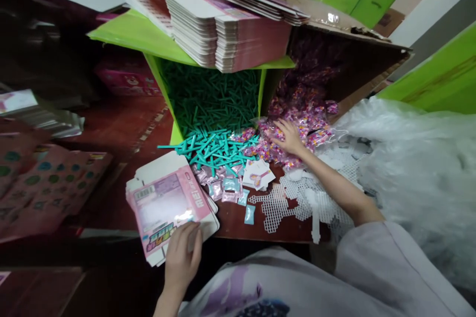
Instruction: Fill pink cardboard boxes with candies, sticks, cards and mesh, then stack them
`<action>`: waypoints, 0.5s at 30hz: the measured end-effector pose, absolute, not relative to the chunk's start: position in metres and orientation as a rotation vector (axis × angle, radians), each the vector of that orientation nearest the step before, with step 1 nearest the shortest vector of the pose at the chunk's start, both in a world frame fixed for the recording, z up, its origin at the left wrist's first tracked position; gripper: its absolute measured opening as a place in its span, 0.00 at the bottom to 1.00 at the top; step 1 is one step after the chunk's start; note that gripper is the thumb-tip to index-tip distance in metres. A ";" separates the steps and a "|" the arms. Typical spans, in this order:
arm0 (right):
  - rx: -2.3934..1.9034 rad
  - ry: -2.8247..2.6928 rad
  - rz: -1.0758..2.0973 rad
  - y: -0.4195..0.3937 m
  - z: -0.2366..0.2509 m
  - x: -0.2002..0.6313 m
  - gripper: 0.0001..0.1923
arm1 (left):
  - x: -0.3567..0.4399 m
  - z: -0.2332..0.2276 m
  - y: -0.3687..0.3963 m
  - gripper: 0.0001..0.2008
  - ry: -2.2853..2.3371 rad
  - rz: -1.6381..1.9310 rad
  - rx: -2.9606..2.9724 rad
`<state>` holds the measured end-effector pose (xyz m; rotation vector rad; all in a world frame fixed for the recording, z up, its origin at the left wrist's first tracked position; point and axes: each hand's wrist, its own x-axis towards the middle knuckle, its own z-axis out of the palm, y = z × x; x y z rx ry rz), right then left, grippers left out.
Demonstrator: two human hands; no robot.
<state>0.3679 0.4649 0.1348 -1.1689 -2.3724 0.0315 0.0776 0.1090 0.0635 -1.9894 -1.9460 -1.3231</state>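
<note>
Pink packets (312, 121), many; two hands (290, 137)

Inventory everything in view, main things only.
Flat boxes: stack, pink-white, front left
Sticks: many, teal, spilling from bin
Bin: one, green, back
Packets: several, pink and blue, before sticks
Cards: few, white, beside packets
Filled bags: many, multicoloured, spilling from carton
Carton: one, brown, right of bin
Mesh pieces: several, white, front right
Plastic: heap, clear, far right
Cardboard: stacks, pink and white, atop bin
Table: one, red, centre
Left hand: one, on boxes
Right hand: one, on bags
</note>
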 end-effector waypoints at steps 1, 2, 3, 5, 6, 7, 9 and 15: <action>-1.102 -2.375 0.086 0.463 0.134 0.365 0.34 | 0.080 0.066 0.111 0.12 -1.918 -1.329 -2.009; -1.045 -2.367 0.150 0.463 0.134 0.362 0.33 | 0.082 0.069 0.113 0.13 -1.885 -1.340 -2.032; -1.006 -2.347 0.211 0.462 0.135 0.359 0.31 | 0.085 0.072 0.116 0.13 -1.850 -1.354 -2.060; -0.982 -2.313 0.300 0.460 0.138 0.355 0.30 | 0.091 0.079 0.120 0.14 -1.778 -1.382 -2.127; -0.981 -2.316 0.330 0.458 0.141 0.354 0.30 | 0.094 0.082 0.122 0.14 -1.745 -1.395 -2.157; -0.979 -2.326 0.347 0.457 0.144 0.354 0.30 | 0.098 0.085 0.122 0.14 -1.717 -1.408 -2.183; -0.991 -2.309 0.320 0.458 0.152 0.359 0.29 | 0.102 0.090 0.120 0.15 -1.676 -1.428 -2.208; -1.490 -1.880 0.194 0.484 0.158 0.391 0.48 | 0.091 0.079 0.095 0.14 -1.774 -1.466 -2.051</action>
